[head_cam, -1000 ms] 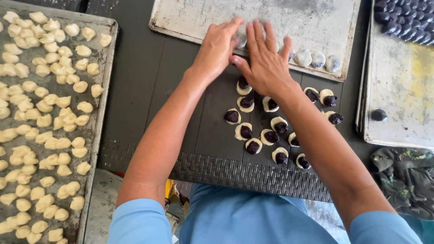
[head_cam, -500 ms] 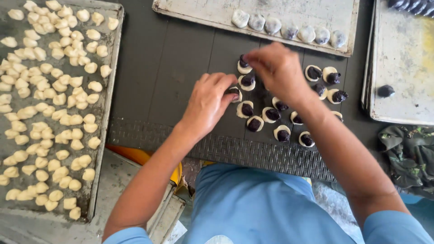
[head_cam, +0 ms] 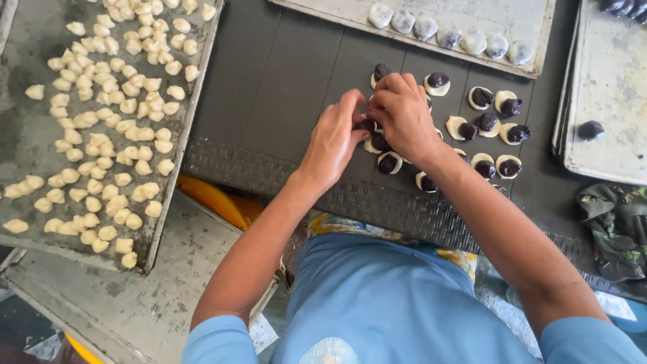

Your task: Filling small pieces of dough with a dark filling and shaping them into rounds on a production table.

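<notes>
Small flattened dough rounds topped with dark filling (head_cam: pixel 490 123) lie in loose rows on a dark mat (head_cam: pixel 283 81). Both hands meet over the left end of that group. My left hand (head_cam: pixel 335 138) pinches one filled round with its fingertips. My right hand (head_cam: pixel 403 116) curls over the same piece from the other side, thumb and fingers closed on it. The piece itself is mostly hidden between the fingers. More filled rounds (head_cam: pixel 389 162) sit just below the hands.
A metal tray (head_cam: pixel 27 128) at left is covered with several small pale dough lumps (head_cam: pixel 128 128). A far tray (head_cam: pixel 539 40) carries a row of closed pale balls (head_cam: pixel 445 30). A right tray (head_cam: pixel 606 87) holds a dark filling ball (head_cam: pixel 590 130). A crumpled cloth (head_cam: pixel 617 229) lies at right.
Both hands came back from the far tray to the filled rounds. The left hand then moved up beside the right, and both closed on one piece.
</notes>
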